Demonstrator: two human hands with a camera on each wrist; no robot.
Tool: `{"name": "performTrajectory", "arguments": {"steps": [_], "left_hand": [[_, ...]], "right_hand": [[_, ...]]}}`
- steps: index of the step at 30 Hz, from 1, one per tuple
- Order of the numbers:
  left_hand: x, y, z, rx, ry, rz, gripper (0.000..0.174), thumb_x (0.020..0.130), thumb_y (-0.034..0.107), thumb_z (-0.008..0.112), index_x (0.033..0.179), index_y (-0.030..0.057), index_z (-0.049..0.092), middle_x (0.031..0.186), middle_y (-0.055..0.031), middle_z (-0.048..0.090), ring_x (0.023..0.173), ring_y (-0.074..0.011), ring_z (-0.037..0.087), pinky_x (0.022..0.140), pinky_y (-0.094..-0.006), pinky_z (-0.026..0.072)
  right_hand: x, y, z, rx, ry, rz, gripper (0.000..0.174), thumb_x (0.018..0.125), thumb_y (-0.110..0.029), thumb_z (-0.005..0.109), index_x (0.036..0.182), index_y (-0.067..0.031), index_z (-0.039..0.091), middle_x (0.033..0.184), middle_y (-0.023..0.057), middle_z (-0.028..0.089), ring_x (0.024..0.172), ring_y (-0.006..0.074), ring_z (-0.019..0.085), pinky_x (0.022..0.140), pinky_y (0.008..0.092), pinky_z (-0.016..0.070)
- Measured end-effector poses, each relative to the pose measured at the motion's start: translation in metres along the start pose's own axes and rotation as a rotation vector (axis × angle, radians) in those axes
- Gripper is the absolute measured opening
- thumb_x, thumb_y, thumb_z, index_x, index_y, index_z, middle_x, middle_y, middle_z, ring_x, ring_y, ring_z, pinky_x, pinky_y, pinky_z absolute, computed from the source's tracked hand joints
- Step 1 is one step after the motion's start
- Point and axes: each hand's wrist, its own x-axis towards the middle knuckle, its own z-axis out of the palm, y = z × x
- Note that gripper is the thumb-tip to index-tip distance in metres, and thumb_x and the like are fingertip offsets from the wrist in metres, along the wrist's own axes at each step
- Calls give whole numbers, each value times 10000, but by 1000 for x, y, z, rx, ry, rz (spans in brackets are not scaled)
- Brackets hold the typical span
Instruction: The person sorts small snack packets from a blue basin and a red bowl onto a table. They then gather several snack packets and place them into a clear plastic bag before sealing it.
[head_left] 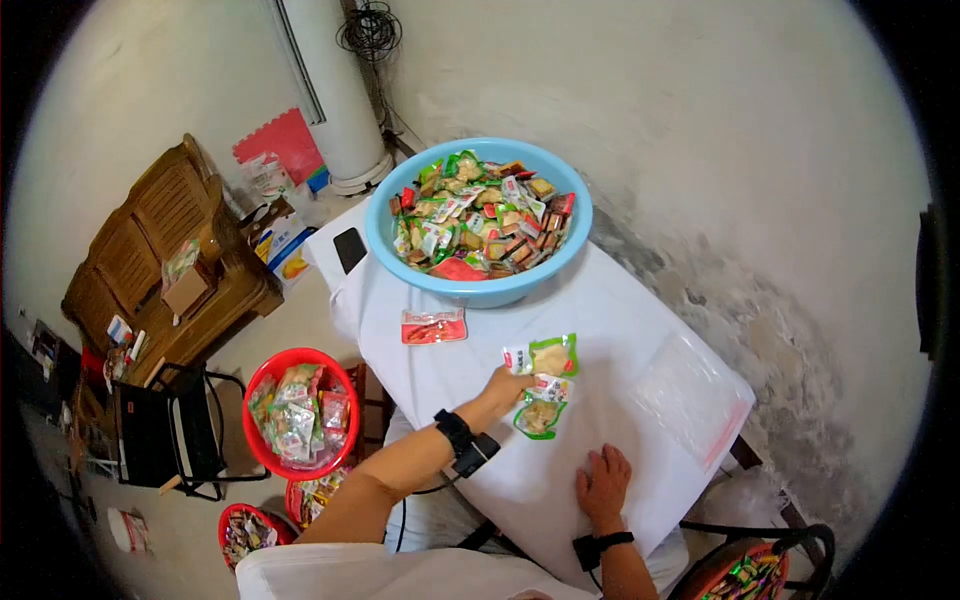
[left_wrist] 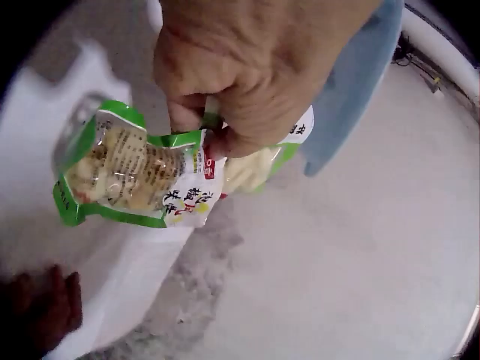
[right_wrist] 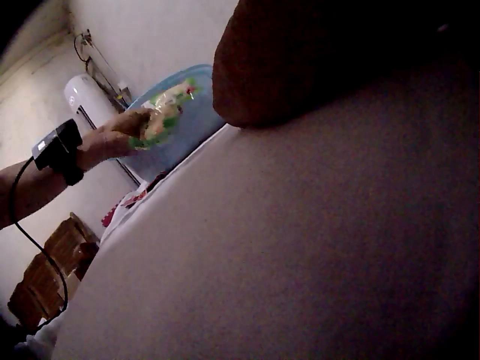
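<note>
Between its thumb and fingers, my left hand [head_left: 500,390] pinches two clear snack packets with green edges above the white-covered table [head_left: 480,390]. One packet [head_left: 552,358] points away from me, and the other packet [head_left: 541,418] hangs toward me. In the left wrist view, pale food pieces and dark print show through the nearer packet [left_wrist: 124,172], and the thumb covers part of its white label. My right hand [head_left: 605,485] rests on the cloth near the front edge, fingers loosely spread, with nothing in it.
A blue basin [head_left: 380,230] heaped with assorted packets stands at the table's far end. Near it lie a red packet [head_left: 433,326] and a black phone [head_left: 349,250]. Clear plastic bags [head_left: 690,400] lie at the right. A red tub [head_left: 252,425] of packets stands left of the table.
</note>
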Motion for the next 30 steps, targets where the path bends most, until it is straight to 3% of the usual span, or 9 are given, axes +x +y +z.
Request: {"name": "performTrajectory", "arguments": {"steps": [3, 5, 6, 8, 11, 17, 21, 27, 30], "left_hand": [[7, -18, -12, 115, 99, 19, 304, 753, 45, 632, 1043, -27, 582, 943, -99, 648, 846, -193, 624, 752, -310, 509], [10, -13, -19, 729, 126, 38, 413, 763, 168, 650, 1131, 13, 545, 983, -140, 640, 874, -255, 629, 763, -348, 503], [5, -2, -17, 728, 129, 39, 413, 763, 168, 650, 1131, 13, 545, 983, -140, 640, 874, -255, 629, 763, -348, 503], [-20, 37, -5, 1302, 194, 310, 558, 757, 271, 652, 1237, 55, 469, 1058, -184, 607, 934, -326, 607, 793, -394, 491], [-34, 79, -1, 1468, 240, 413, 653, 758, 291, 648, 1309, 59, 385, 1126, -209, 571, 969, -362, 580, 806, -424, 483], [-40, 181, 9, 1400, 316, 677, 387, 785, 198, 619, 1153, 91, 570, 1081, -134, 610, 875, -329, 616, 747, -411, 490], [15, 251, -30, 1549, 454, 802, 403, 783, 197, 632, 1160, 81, 552, 1102, -168, 584, 967, -341, 584, 813, -412, 473], [88, 298, -66, 1845, 386, 456, 632, 715, 202, 702, 1289, 149, 442, 1318, -214, 413, 1121, -393, 492, 893, -433, 447], [97, 297, -49, 2318, 209, 27, 856, 642, 150, 744, 1367, 334, 328, 1499, -94, 113, 1338, -384, 215, 970, -539, 388]], "right_hand": [[-1, -2, -1, -12, -9, 13, 380, 716, -178, 638, 1061, -38, 564, 1217, 191, 475, 1143, 369, 413, 974, 477, 301], [-1, -3, -2, -18, -16, 23, 382, 714, -178, 639, 1062, -40, 564, 1222, 190, 474, 1146, 365, 412, 976, 475, 300], [-1, -3, -2, -7, -15, 29, 382, 714, -175, 637, 1064, -40, 563, 1227, 190, 470, 1150, 362, 410, 978, 474, 299], [-1, -3, -3, 7, -13, 33, 383, 714, -172, 635, 1066, -40, 561, 1233, 189, 467, 1154, 359, 408, 980, 474, 297], [0, -2, -2, -2, -42, 46, 385, 713, -172, 635, 1066, -38, 560, 1239, 190, 463, 1156, 356, 406, 982, 474, 293], [-1, -1, -1, 23, -39, 80, 383, 733, -233, 616, 1070, -58, 564, 1245, 193, 472, 1178, 366, 398, 995, 498, 278], [-5, 8, 7, -15, -36, 59, 385, 738, -251, 609, 1067, -56, 564, 1236, 192, 476, 1165, 372, 405, 991, 506, 283], [-2, 3, 1, -24, -45, 64, 371, 742, -235, 605, 1067, -62, 555, 1220, 180, 477, 1151, 365, 409, 971, 500, 300], [-3, 8, 6, -33, -42, 67, 364, 739, -226, 612, 1060, -64, 557, 1201, 174, 483, 1140, 364, 417, 959, 500, 311]]}}
